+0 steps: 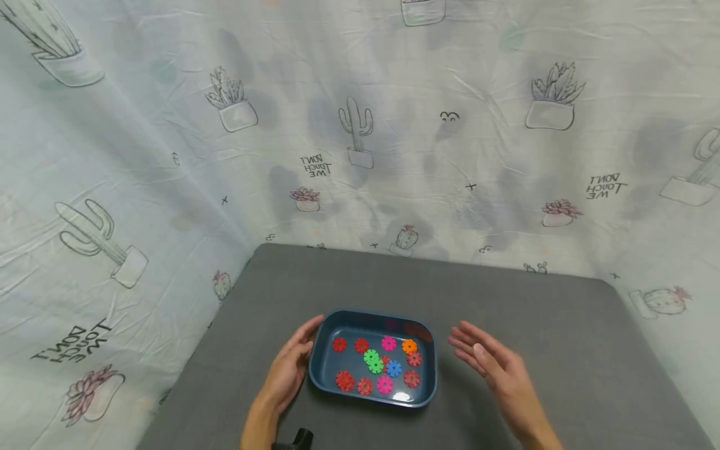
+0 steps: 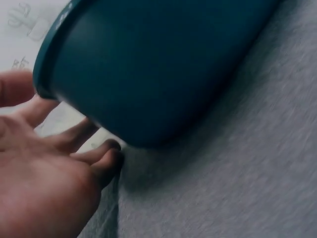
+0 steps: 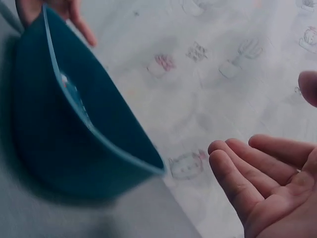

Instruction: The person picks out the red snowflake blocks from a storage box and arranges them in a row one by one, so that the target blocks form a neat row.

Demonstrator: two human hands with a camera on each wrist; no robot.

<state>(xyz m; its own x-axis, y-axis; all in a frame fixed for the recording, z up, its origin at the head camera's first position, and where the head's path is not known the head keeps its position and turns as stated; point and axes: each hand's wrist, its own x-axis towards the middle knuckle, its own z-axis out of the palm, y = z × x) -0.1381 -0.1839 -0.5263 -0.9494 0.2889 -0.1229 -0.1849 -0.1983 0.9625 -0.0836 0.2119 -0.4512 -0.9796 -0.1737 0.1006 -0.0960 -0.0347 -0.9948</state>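
A dark blue rectangular tray [image 1: 372,400] with rounded corners sits on the grey table. Inside it lie several small toothed plastic discs, such as a blue disc [image 1: 394,368], an orange disc [image 1: 409,346] and a green disc [image 1: 375,365]; others are red and pink. At the tray's left end is my left hand [image 1: 285,370], its fingers spread along the outer wall and the thumb by the rim. The left wrist view has that hand [image 2: 44,168] beside the tray's wall [image 2: 148,74]. My right hand [image 1: 503,373] hovers off the right end, palm inward, fingers extended, holding nothing.
The grey table [image 1: 439,275] reaches back to a pale curtain [image 1: 394,125] printed with cacti and potted plants, which also hangs along the left and right. A black object [image 1: 300,439] shows by the left wrist at the bottom.
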